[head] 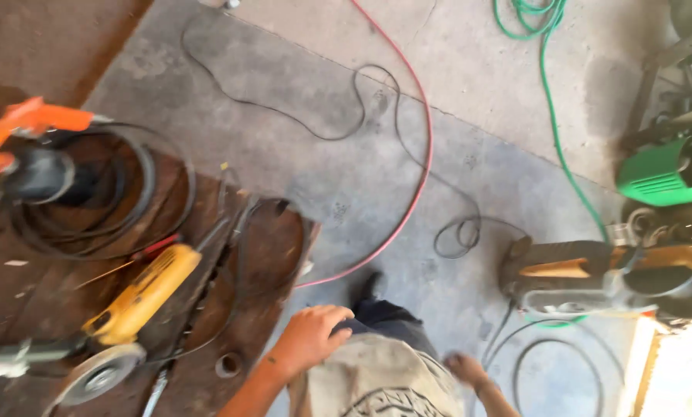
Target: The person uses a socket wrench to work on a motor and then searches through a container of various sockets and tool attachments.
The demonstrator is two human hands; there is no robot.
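Hanging empty beside the desk (pixel 268 255), the left hand (pixel 311 336) has loosely curled fingers (right hand (pixel 465 369) blurred, state indeterminable), and the yellow grinder (pixel 141 297) lies untouched.

A rusty worktop (pixel 268 255) carries a yellow grinder (pixel 141 297), coiled black cable (pixel 141 185) and an orange tool (pixel 33 123). The concrete floor (pixel 346 177) bears a red cable (pixel 419 170), green hose (pixel 554 131) and black cords (pixel 361 93).

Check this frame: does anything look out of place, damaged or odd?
Loose red cable, black cords and green hose sprawl across the concrete floor near the person's feet. The yellow angle grinder lies among tangled leads on the rusty table. Both hands are empty.
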